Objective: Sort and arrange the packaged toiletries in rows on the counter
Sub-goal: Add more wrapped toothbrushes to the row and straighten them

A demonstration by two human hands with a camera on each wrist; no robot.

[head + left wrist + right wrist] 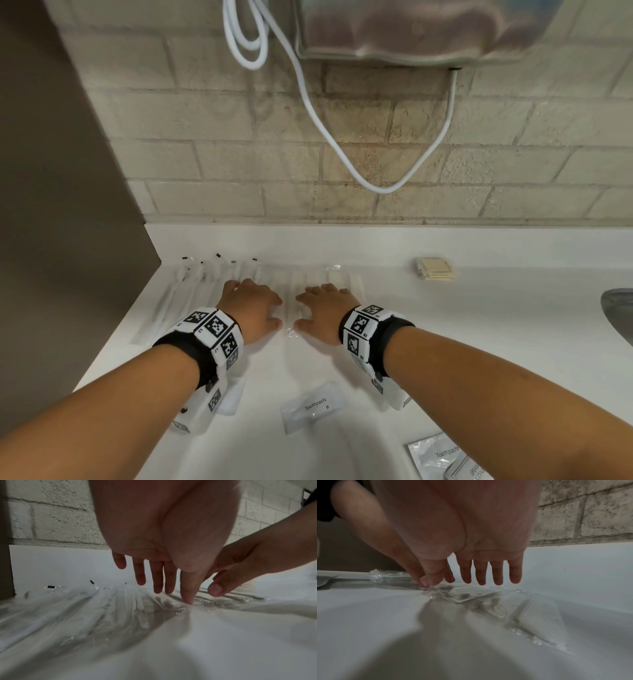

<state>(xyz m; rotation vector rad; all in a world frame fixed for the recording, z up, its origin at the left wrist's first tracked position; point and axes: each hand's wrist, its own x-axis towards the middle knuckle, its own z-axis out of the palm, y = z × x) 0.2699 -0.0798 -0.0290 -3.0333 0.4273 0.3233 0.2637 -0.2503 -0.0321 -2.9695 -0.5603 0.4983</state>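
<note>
A row of long, clear-wrapped white toiletries [205,284] lies along the back left of the white counter [479,342]. My left hand [258,305] and right hand [317,306] hover palm-down side by side over the row's right part, fingers straight. Both thumbs come down on a clear wrapper [290,325] between them. In the left wrist view the left thumb tip [188,600] presses the crinkled plastic [120,608]. The right wrist view shows flat clear packets [488,597] under the right hand [465,580]. A packet marked Toothpaste [313,406] lies nearer me, and another one [440,455] sits at the front right.
A stack of beige packets [435,269] sits at the back right. A sink's rim [618,308] shows at the right edge. A wall-mounted dryer [411,27] with a white cord [308,102] hangs above. A brown wall [51,205] bounds the left.
</note>
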